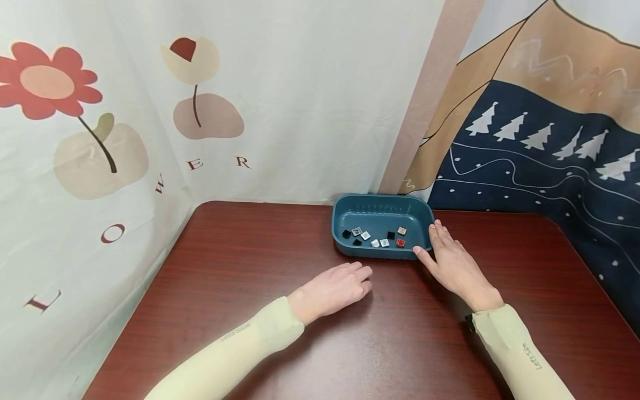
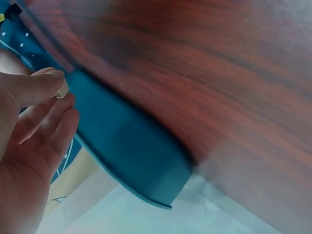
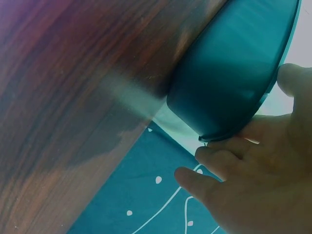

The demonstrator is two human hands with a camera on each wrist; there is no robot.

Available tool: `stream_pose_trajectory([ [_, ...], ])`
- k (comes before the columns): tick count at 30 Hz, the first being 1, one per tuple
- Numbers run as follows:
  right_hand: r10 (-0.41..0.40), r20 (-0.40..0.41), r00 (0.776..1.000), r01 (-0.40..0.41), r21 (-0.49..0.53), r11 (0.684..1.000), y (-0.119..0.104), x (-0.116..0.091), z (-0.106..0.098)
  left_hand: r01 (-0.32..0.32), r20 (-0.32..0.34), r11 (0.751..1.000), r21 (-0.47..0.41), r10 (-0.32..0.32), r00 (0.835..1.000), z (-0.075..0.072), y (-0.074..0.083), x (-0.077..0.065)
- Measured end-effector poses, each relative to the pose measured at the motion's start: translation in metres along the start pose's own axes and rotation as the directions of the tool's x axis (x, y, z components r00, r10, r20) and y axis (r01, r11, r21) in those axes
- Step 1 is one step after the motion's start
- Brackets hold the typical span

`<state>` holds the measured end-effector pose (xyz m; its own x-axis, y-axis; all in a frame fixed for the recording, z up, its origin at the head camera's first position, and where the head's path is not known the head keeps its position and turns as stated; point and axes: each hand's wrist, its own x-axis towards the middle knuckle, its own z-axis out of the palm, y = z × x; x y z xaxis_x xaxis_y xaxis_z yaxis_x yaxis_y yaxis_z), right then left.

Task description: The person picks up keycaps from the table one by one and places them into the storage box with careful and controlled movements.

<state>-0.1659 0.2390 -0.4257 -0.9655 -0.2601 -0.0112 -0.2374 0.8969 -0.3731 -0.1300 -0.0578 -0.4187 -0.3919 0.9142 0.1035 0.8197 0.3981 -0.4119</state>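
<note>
A blue-green plastic bin [image 1: 382,253] stands at the back of the table. Several small square pieces lie on its floor: black ones, whitish ones [image 1: 384,243], a red one [image 1: 400,243] and a tan one [image 1: 402,230]. My left hand [image 1: 335,290] is just in front of the bin's near side. Between its thumb and fingertips it pinches a small beige square piece [image 2: 62,90], hidden in the head view. At the bin's right end, my right hand [image 1: 457,269] has its thumb at the near rim corner and its fingers extended along the end wall.
The dark red-brown wooden table [image 1: 240,244] has rounded back corners. A pale printed curtain [image 1: 300,111] hangs behind it and to the left. On the right hangs a navy cloth with white trees [image 1: 540,161], close to the table edge.
</note>
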Motion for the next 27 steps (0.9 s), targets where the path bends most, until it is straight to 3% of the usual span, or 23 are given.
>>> stream_pose_trajectory([
  [5, 0.006, 0.006, 1.0, -0.006, 0.007, 1.0, 0.0, 0.0, 0.0, -0.003, -0.01, 1.0, -0.005, 0.003, 1.0, -0.008, -0.001, 0.003],
  [10, 0.014, 0.007, 1.0, -0.014, 0.011, 1.0, 0.0, 0.0, -0.001, 0.016, -0.077, 1.0, -0.024, -0.018, 0.997, -0.016, -0.008, 0.008],
  [16, 0.012, 0.006, 1.0, -0.012, 0.005, 1.0, 0.0, -0.001, -0.001, 0.091, -0.165, 0.98, -0.176, -0.121, 0.979, -0.021, -0.024, 0.013],
  [21, 0.006, 0.005, 1.0, -0.006, 0.003, 1.0, 0.0, -0.001, 0.0, 0.13, -0.241, 0.949, -0.288, -0.203, 0.949, -0.018, -0.038, 0.013],
  [27, 0.007, 0.008, 1.0, -0.008, 0.005, 1.0, 0.0, 0.0, 0.0, 0.191, -0.346, 0.919, -0.345, -0.313, 0.884, -0.01, -0.051, 0.018],
])
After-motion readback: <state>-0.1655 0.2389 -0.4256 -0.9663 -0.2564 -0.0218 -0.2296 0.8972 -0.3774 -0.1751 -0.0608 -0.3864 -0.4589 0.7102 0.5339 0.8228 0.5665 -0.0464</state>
